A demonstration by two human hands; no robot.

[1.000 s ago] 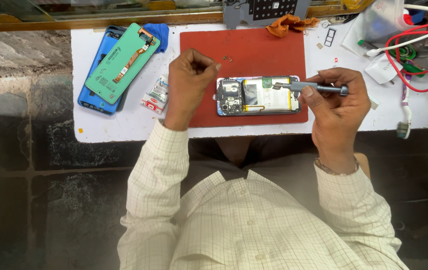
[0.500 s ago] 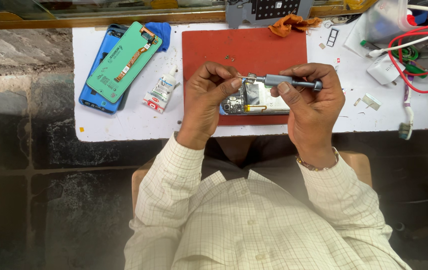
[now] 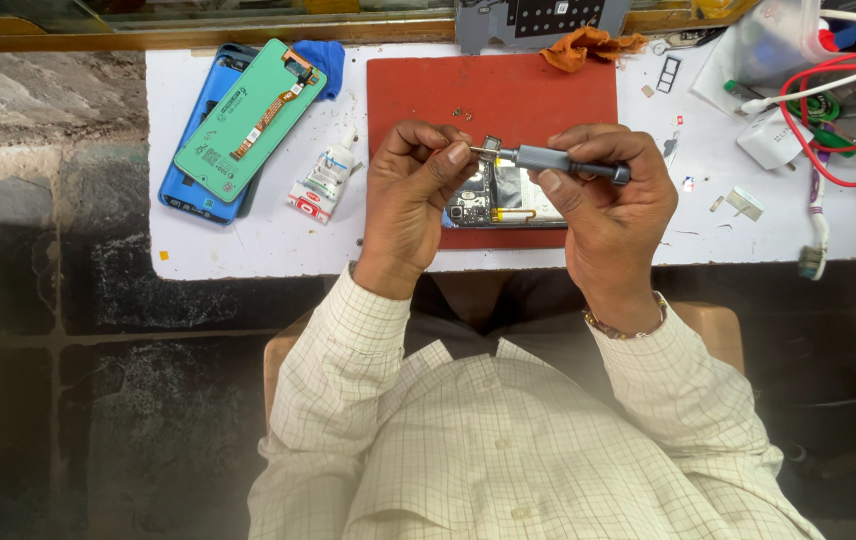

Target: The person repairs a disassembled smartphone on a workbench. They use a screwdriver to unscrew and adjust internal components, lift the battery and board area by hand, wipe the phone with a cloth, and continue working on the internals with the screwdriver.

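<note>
My right hand (image 3: 613, 205) grips a grey screwdriver (image 3: 568, 162), held level with its tip pointing left. My left hand (image 3: 410, 195) pinches a small metal part (image 3: 491, 146) at the screwdriver's tip. Both hands hover above an opened phone (image 3: 496, 202) with its circuit board showing, which lies on a red work mat (image 3: 493, 85). The hands hide most of the phone. A few tiny screws (image 3: 462, 114) lie on the mat behind my left hand.
At the left lie a blue phone back cover (image 3: 188, 180) with a green panel (image 3: 251, 118) on top and a small glue tube (image 3: 323, 182). An orange cloth (image 3: 588, 45), red cable (image 3: 853, 120), toothbrush (image 3: 814, 235) and small parts lie to the right.
Both hands have lifted off the phone and come together above it. The screwdriver rose from the phone, and my left fingers now pinch a small part at its tip.
</note>
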